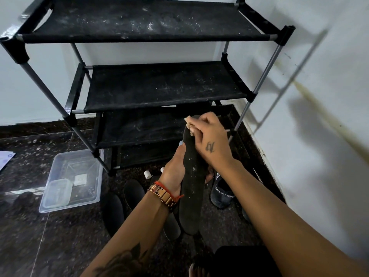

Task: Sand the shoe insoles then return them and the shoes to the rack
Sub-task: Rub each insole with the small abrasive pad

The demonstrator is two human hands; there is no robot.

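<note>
Black and dusted with pale specks, the insole (190, 182) stood nearly upright in front of the shoe rack (139, 92), its toe end raised toward the third shelf and its heel end low above the floor (60, 236). The left hand (175, 172) held it from the left side around its middle, thumb laid along the edge and fingers wrapped behind, so that grip was closed on the insole. The right hand (211, 140) had its grip curled around a small tan piece of sandpaper (189, 124) and pressed it against the insole's upper end.

On the dark speckled floor below lay more dark insoles (133, 191), to the left of the held one. A dark shoe (221, 193) with white lettering sat just to the right, near the white wall (319, 96). The rack's fabric shelves were streaked with white dust and carried nothing visible. A clear plastic bin (73, 180) rested on the floor beside the rack's left front leg, with a smaller clear container (58, 191) inside it.
</note>
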